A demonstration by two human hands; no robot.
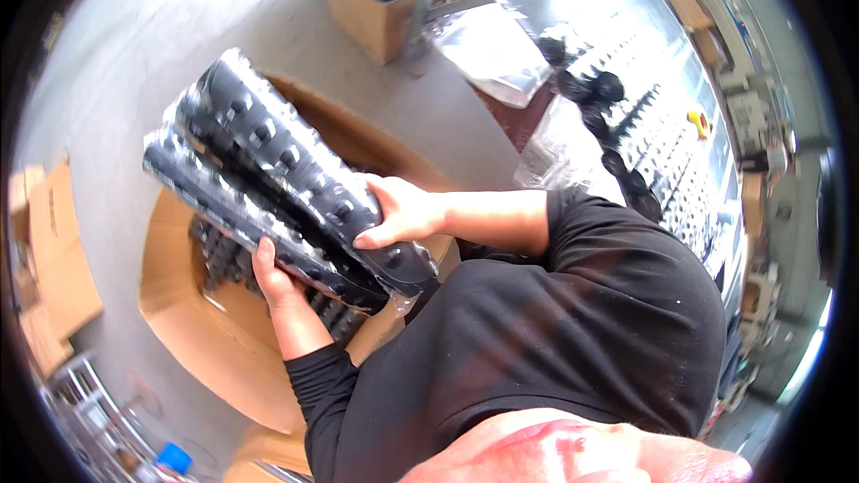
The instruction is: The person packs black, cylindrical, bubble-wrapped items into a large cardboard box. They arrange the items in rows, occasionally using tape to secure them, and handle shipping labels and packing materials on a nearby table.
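Here, the film-wrapped black bundle [291,161] is held above the edges of the carton [174,295]; left hand [279,284] and right hand [398,207] are curled partly closed around opposite sides; even support is advised.

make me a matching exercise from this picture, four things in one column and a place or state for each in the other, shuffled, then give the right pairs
Things
1. plastic-wrapped black goods
2. large open carton
3. smaller cardboard box
4. shirt

Places and states
A. on the floor beside a metal table leg
B. black cloth, with sleeves that stop short of the wrists
C. below the hands, with studded black pieces inside
D. held between the left hand and the right hand

Right pairs: 1-D, 2-C, 3-A, 4-B
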